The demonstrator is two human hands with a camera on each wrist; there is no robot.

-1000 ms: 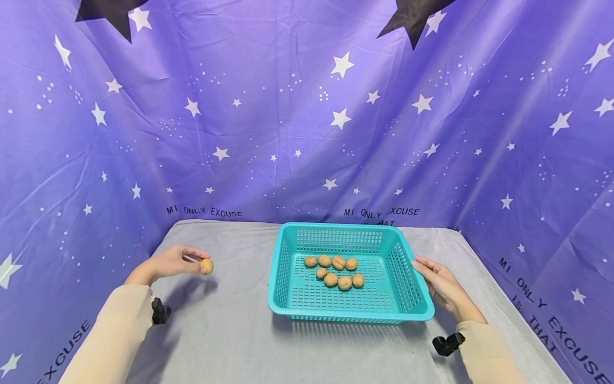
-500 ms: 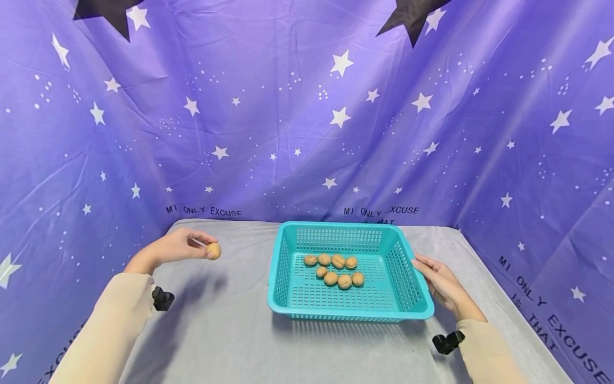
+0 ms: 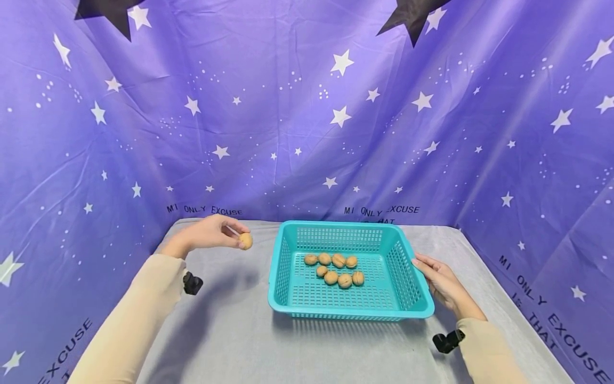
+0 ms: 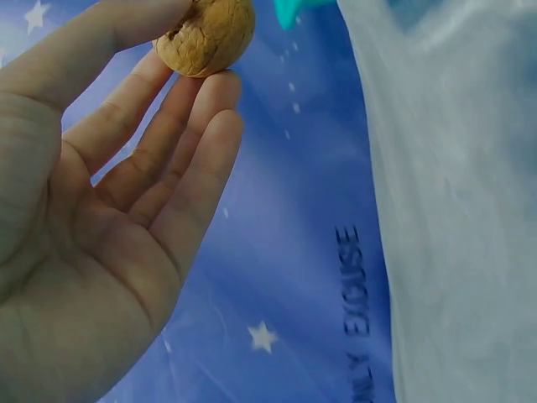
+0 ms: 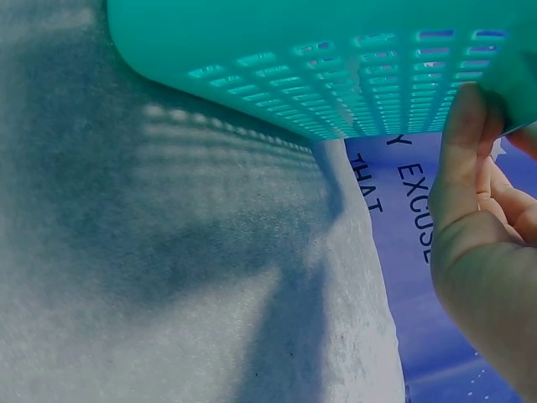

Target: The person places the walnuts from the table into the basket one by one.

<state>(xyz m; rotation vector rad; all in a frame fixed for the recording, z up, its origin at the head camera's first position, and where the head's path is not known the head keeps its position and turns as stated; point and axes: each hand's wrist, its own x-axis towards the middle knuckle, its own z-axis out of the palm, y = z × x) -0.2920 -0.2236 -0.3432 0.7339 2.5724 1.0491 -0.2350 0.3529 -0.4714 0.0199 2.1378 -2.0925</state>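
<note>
Thumb and fingertips of my left hand point(image 3: 208, 233) pinch a tan walnut point(image 3: 246, 241) in the air, left of a turquoise plastic basket point(image 3: 342, 311). Close up in the left wrist view, the wrinkled walnut point(image 4: 210, 40) sits at the fingertips, its top cut off by the frame. Inside the basket, several walnuts point(image 3: 331, 277) lie in two rough rows on the perforated floor. My right hand point(image 3: 443, 285) grips the basket's right rim. In the right wrist view its thumb point(image 5: 464, 155) lies against the outside of the slotted wall, the other fingers partly hidden.
A grey cloth point(image 3: 230, 330) covers the table under the basket. Purple curtains point(image 3: 307, 133) with white stars enclose the back and both sides. A small black camera point(image 3: 192, 283) sits on the left wrist, another black camera point(image 3: 448, 341) on the right.
My left hand has risen and moved right toward the basket, carrying the walnut. The right hand, the basket and the walnuts in it have stayed in place.
</note>
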